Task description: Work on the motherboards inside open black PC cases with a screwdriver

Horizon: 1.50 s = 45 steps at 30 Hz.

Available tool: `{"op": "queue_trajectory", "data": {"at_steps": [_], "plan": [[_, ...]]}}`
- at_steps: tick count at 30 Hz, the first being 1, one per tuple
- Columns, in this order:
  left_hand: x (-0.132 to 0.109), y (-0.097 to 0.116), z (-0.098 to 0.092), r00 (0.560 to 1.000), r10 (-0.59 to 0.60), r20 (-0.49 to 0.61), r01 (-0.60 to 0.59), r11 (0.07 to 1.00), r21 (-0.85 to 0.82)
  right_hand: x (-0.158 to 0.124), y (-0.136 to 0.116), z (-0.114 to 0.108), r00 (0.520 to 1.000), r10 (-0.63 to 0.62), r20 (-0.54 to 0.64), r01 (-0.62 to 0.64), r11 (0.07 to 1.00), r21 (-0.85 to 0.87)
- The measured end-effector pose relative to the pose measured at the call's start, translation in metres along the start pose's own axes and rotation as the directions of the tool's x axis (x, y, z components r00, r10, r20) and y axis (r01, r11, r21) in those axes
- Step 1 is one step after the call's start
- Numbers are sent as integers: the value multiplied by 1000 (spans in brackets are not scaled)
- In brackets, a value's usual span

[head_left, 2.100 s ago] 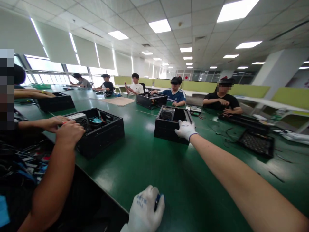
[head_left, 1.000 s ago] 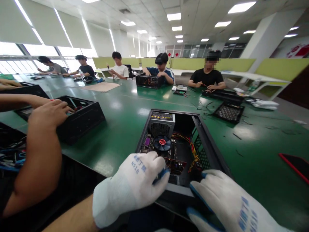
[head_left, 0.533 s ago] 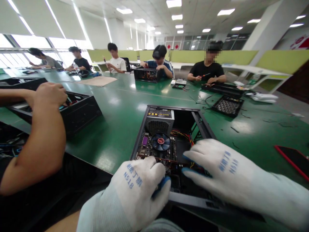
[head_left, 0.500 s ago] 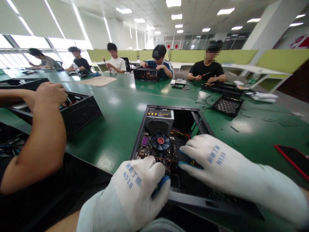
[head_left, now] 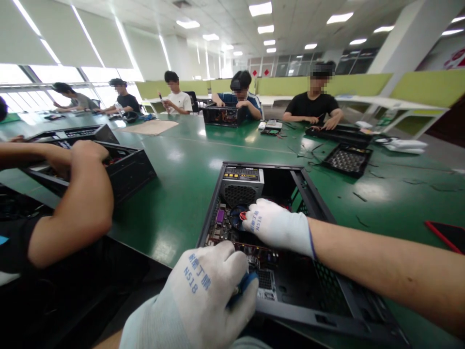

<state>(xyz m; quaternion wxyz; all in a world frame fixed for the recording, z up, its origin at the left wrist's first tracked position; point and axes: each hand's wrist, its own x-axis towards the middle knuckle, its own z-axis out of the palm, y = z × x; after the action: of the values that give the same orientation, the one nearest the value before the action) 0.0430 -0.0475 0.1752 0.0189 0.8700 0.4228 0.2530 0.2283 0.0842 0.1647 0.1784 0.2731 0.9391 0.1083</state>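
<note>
Since half a second ago my right hand (head_left: 276,228) has slid deeper into the open computer case (head_left: 329,213), off the near edge and onto the round cooling fan (head_left: 237,216) — fingers loosely spread and curved, palm down, resting there rather than clamped on anything. My left hand (head_left: 209,295) has stayed at the case's near rim, curled shut around a small tool with a blue handle (head_left: 244,287), only the handle end showing between the knitted white glove's fingers. The case sits on the green table (head_left: 181,179) right in front of me, its near edge at the table's edge; it is black sheet metal, boxy, with straight thin walls and a perforated right side. Inside, the grey power supply (head_left: 242,184) fills the far left corner, a mesh grille on its face, and the circuit board (head_left: 254,252) lies flat on the floor of the case. Room inside is tight on the left, more open on the right where the floor is bare. Beside me on the left, another person's bare arm (head_left: 78,203) reaches into a second black case (head_left: 127,169) — well apart from mine, with smooth, glossy tabletop between.
</note>
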Motion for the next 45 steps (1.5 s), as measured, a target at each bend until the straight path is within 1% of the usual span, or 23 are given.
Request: {"op": "queue_trajectory", "data": {"at_steps": [3, 7, 9, 13, 18, 22, 26, 31, 35, 37, 41, 45], "plan": [[0, 2, -1, 1000, -11, -16, 11, 1000, 7, -3, 3, 5, 999, -36, -29, 36, 999, -7], [-1, 4, 0, 999, -31, -22, 32, 998, 49, -6, 4, 8, 998, -8, -63, 9, 1000, 9], [-2, 4, 0, 1000, -27, -17, 28, 998, 58, -7, 3, 7, 997, 0, -76, 1, 1000, 8], [-1, 1, 2, 1000, -16, -12, 16, 999, 42, -8, 1, 6, 996, -24, -90, 24, 1000, -3], [0, 0, 3, 999, -11, -33, 12, 999, 30, -12, 5, 3, 993, -10, -114, 10, 1000, -5], [-1, 2, 1, 999, -7, -38, 8, 999, 36, -22, 12, 1, 993, 19, -115, -17, 1000, 23], [-2, 3, 0, 999, -26, -44, 28, 999, 38, -37, 17, -3, 992, 67, -104, -62, 997, 54], [-3, 1, 2, 1000, -26, 6, 26, 1000, -6, -48, 23, 2, 987, 153, -46, -150, 987, 65], [-2, 1, 1, 999, -34, 16, 34, 999, -1, -49, 27, 4, 979, 195, -54, -194, 981, 18], [-1, 1, -1, 998, -44, 45, 44, 999, 10, -49, 27, 0, 980, 196, -41, -195, 981, 13], [0, 3, -3, 993, -70, 92, 70, 998, 12, -52, 28, -12, 978, 209, 25, -209, 978, 8], [-1, 3, -3, 992, -79, 103, 80, 997, -8, -58, 32, -13, 975, 219, -30, -219, 976, -2]]}}
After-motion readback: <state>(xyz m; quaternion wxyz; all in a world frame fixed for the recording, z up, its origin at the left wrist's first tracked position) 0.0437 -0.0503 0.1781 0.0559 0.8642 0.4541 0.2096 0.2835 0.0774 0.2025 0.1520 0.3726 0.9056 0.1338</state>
